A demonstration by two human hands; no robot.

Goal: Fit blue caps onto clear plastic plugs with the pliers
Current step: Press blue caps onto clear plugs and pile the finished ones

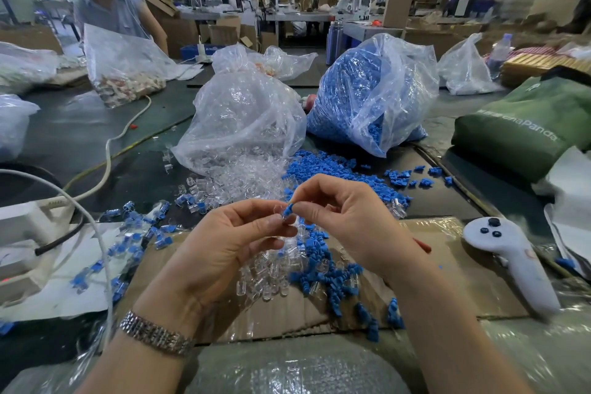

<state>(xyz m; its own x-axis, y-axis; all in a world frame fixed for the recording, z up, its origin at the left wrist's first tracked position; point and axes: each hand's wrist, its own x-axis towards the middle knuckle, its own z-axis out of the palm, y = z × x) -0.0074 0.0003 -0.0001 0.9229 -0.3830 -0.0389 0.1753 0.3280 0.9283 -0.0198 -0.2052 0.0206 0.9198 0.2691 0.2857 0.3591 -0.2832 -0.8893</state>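
Observation:
My left hand [236, 233] pinches a small clear plug [279, 212] between thumb and fingers. My right hand [345, 217] pinches a blue cap [288, 209] at the plug's end; the two parts touch. Under my hands a flat piece of cardboard [425, 269] carries loose clear plugs [265, 278] and blue caps [326, 269]. A red pliers handle [423, 245] shows just behind my right wrist; the rest of the pliers is hidden. Fitted pieces [128, 240], clear with blue, lie scattered at the left.
A clear bag of plugs [243, 125] and a bag of blue caps [374, 96] stand behind, both spilling onto the table. A white handheld controller [508, 259] lies at right, a green bag [524, 125] beyond it. White cables [105, 169] cross the left. A person stands at the far left.

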